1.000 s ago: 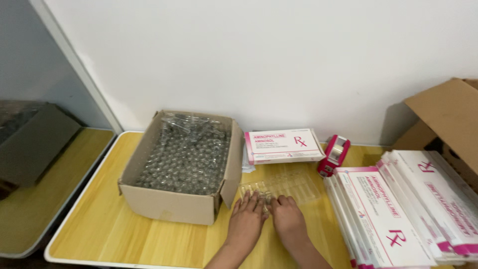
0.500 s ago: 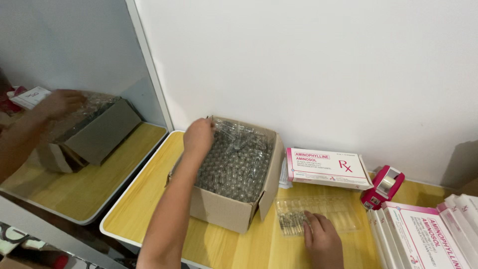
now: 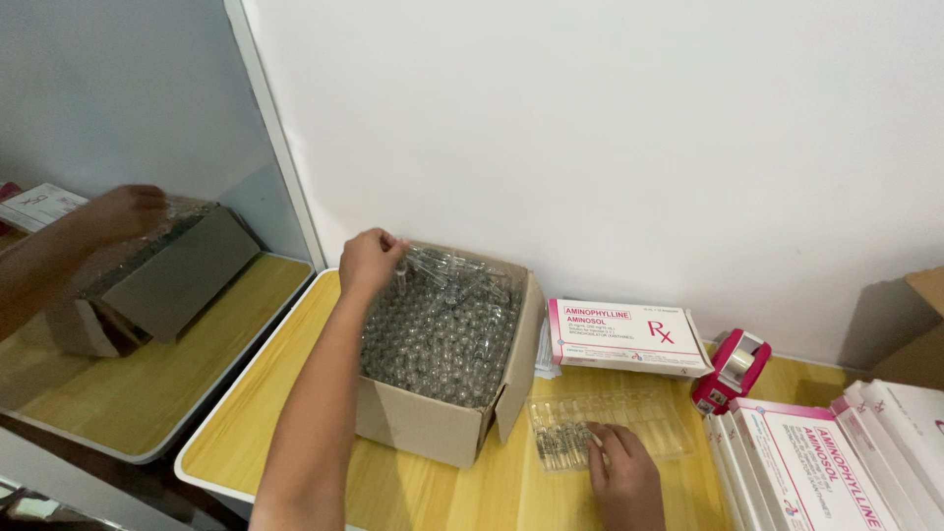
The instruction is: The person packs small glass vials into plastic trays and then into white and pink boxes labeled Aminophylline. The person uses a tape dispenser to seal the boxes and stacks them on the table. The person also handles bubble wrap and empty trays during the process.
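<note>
An open cardboard box (image 3: 423,421) stands on a yellow wooden table, filled with several small clear glass ampoules (image 3: 438,329). My left hand (image 3: 369,262) reaches over the box's far left corner, fingers pinched on some ampoules at the top of the heap. Right of the box lies a clear plastic blister tray (image 3: 610,423), with a few ampoules in its left end. My right hand (image 3: 621,472) rests flat on the tray's near edge, fingers apart.
A white and pink medicine carton (image 3: 627,336) lies behind the tray. A pink tape dispenser (image 3: 731,369) stands to its right. Stacked flat cartons (image 3: 836,462) fill the right side. A mirror (image 3: 118,246) on the left reflects the box and arm. Brown cardboard (image 3: 919,334) at far right.
The view has shifted left. My left hand went from the tray up into the box's far corner and closed on ampoules. My right hand stays on the tray.
</note>
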